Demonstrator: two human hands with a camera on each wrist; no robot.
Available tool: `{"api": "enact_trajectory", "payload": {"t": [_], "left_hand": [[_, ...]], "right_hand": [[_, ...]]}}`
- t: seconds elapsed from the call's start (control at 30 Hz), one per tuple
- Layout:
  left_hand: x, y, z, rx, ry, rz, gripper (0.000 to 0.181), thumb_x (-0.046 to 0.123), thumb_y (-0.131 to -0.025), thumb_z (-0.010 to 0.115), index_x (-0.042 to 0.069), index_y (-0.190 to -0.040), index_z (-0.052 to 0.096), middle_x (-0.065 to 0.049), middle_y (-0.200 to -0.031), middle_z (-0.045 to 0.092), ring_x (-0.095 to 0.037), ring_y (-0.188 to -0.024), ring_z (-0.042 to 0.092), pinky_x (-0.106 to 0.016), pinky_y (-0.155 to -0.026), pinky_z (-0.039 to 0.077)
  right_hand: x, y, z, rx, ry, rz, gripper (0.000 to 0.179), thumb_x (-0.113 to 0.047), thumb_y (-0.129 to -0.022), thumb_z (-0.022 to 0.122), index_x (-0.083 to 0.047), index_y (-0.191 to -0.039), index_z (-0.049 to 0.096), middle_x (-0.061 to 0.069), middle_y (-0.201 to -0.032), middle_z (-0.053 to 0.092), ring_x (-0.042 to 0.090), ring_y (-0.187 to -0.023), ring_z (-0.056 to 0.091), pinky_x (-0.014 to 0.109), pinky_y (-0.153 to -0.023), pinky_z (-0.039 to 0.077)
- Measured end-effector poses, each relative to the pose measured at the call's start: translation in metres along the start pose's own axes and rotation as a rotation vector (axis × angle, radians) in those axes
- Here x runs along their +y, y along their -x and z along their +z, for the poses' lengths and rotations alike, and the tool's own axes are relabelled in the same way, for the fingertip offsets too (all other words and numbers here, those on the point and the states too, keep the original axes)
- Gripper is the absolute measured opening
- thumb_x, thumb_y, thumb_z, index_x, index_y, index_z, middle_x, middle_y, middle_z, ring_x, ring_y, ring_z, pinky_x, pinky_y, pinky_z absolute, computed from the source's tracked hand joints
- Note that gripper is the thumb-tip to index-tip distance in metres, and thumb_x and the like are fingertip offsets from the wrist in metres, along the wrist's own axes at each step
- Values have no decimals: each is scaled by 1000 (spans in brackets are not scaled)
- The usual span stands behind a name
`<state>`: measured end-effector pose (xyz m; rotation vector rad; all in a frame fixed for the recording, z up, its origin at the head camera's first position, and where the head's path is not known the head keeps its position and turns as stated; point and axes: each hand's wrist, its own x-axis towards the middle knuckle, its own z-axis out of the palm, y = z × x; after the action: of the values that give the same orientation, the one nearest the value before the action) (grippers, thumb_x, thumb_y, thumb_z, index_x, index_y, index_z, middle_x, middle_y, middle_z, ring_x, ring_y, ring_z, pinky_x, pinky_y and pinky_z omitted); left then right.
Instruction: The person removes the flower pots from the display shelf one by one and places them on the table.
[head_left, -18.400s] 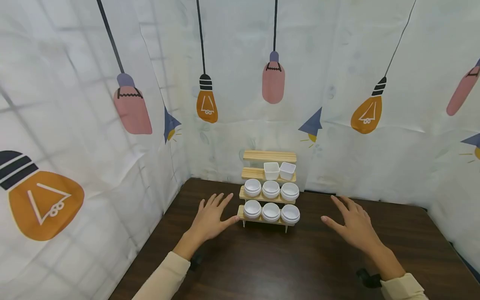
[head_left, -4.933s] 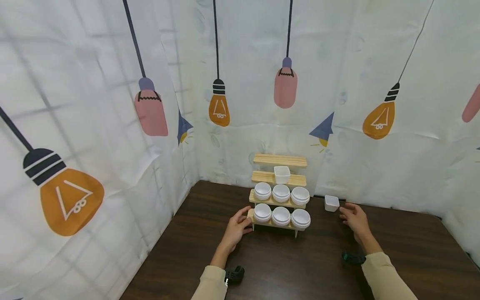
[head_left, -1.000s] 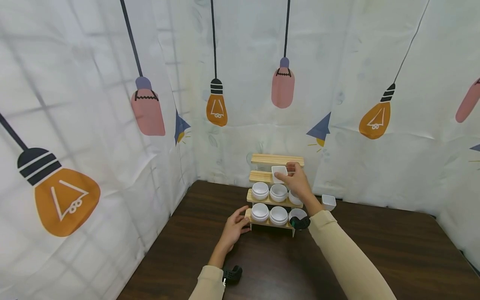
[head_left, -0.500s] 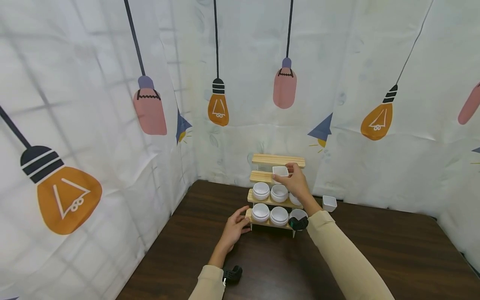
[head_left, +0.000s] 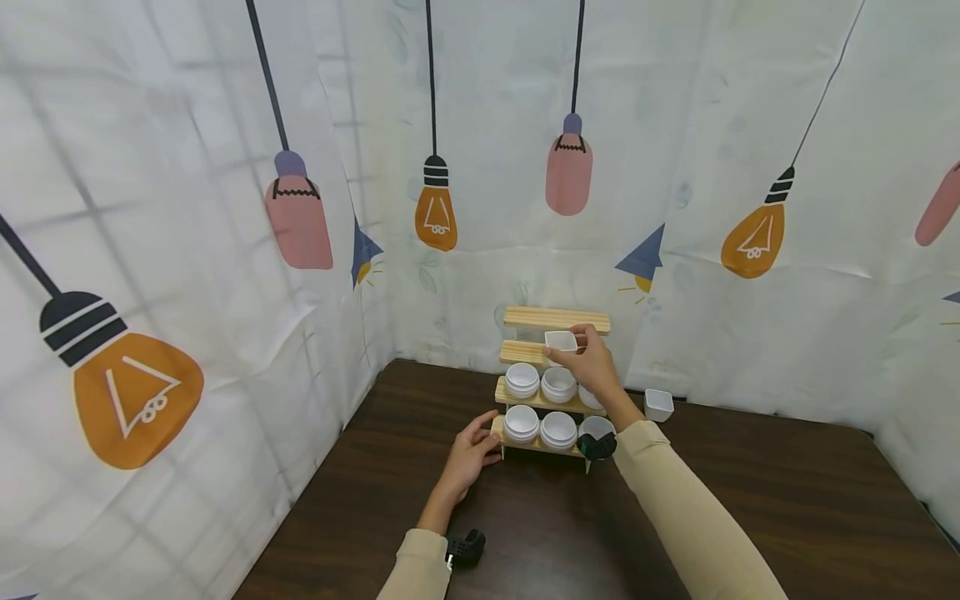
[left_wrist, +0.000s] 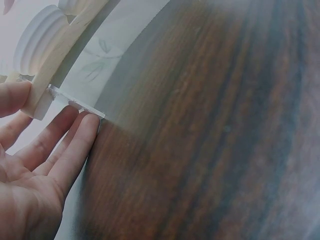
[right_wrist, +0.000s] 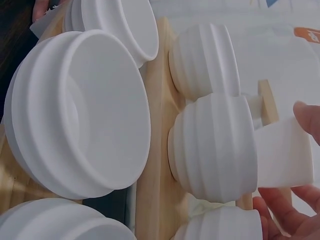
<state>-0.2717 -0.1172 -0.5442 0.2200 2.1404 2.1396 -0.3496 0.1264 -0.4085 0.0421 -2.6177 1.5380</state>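
Note:
A wooden stepped rack (head_left: 555,319) stands at the back of the table. My left hand (head_left: 465,457) grips the left end of its lowest plank; the left wrist view shows the thumb on the wood (left_wrist: 40,97) and fingertips against the clear leg (left_wrist: 75,101). With the right hand (head_left: 596,364) I pinch a small square white bowl (head_left: 560,342) at the second plank from the top, thumb on one side and fingers on the other. Whether that bowl touches its plank is hidden. A second square white bowl (head_left: 658,405) sits on the table, right of the rack.
Round ribbed white bowls, some seemingly stacked, line the two lower planks, such as one at the front left (head_left: 521,423). My right forearm covers part of the right-hand ones. The dark wooden table (head_left: 540,533) meets a printed curtain (head_left: 487,275) at the back and left.
One square bowl has gone from the rack to the table at right. Since then my right hand has moved left to the other square bowl and pinched it. My left hand has taken hold of the rack.

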Motion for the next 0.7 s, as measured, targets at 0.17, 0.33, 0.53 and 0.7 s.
{"api": "enact_trajectory", "payload": {"t": [0.17,0.33,0.53,0.7], "left_hand": [[1,1,0,-2,-2,6,49,11,-106,54,7,-153,45,-21,-120,67,-19,-104,65,-46,-92,62],[2,1,1,-2,2,0,49,11,-106,55,8,-153,45,-23,-122,66,-23,-107,65,-47,-94,61],[1,1,1,3,6,1,48,10,-105,55,11,-153,47,-19,-117,67,-30,-109,65,-46,-92,62],[0,-1,1,4,-2,1,47,10,-105,55,11,-152,48,-17,-117,68,-25,-107,66,-44,-92,62]], "right_hand": [[0,1,-1,-1,-5,5,71,-38,-90,78,-11,-146,43,21,-146,52,37,-123,55,49,-96,54],[1,1,-1,-5,-12,9,71,-38,-90,79,-11,-146,43,21,-146,51,37,-123,55,49,-96,54],[2,-1,-2,-8,1,11,71,-38,-90,78,-11,-145,43,22,-147,50,38,-126,54,51,-100,52],[0,0,-4,-24,1,23,72,-37,-90,78,-11,-146,42,22,-149,48,38,-128,52,52,-104,50]]}}
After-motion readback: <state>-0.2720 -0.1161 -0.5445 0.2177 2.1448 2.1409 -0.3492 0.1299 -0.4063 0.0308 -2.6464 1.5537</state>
